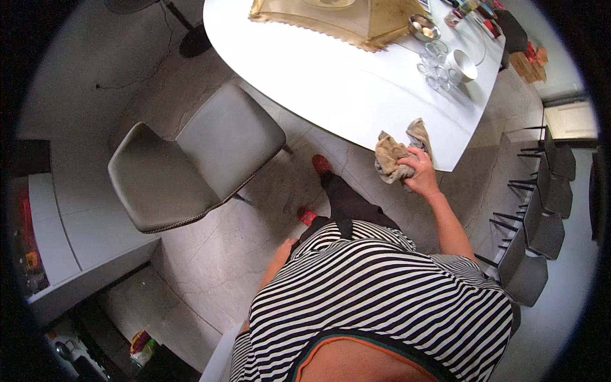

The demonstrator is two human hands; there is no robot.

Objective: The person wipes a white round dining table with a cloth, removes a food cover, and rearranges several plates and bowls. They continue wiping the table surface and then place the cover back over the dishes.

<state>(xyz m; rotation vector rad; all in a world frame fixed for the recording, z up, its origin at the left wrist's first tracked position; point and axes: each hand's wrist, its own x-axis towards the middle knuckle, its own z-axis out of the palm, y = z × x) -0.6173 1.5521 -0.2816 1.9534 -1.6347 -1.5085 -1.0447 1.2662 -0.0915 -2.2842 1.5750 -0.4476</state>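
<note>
right hand [420,170]: mine, fingers closed around a bunched beige cloth [396,156], knuckles turned toward the table edge.
cloth: crumpled, sitting right at the near rim of the white table [331,83], part on the top and part hanging over the edge; it lies up and to the left of my wrist, pressed under my fingers.
long axis: the wad runs roughly along the table's edge, one flap lifted toward the far side, the rest bundled nearer my palm.
left hand [284,249]: mine, down by my hip against the striped shirt [382,293]; i cannot tell whether it is open or closed, and it holds nothing that i can see.
nearer hand: the right one, already on the cloth; the left is well apart from it, below the table's level.
tabletop beyond the cloth: a bare white stretch, then a cluster of clear glasses [433,67], a metal cup [461,65] and a small steel bowl [424,27], all well apart from my hand.
far end: a tan mesh food cover [337,22] over a dish.
floor side: a grey chair [191,159] stands to my left, pulled out from the table; my red slippers [321,164] show beneath the edge.
</note>
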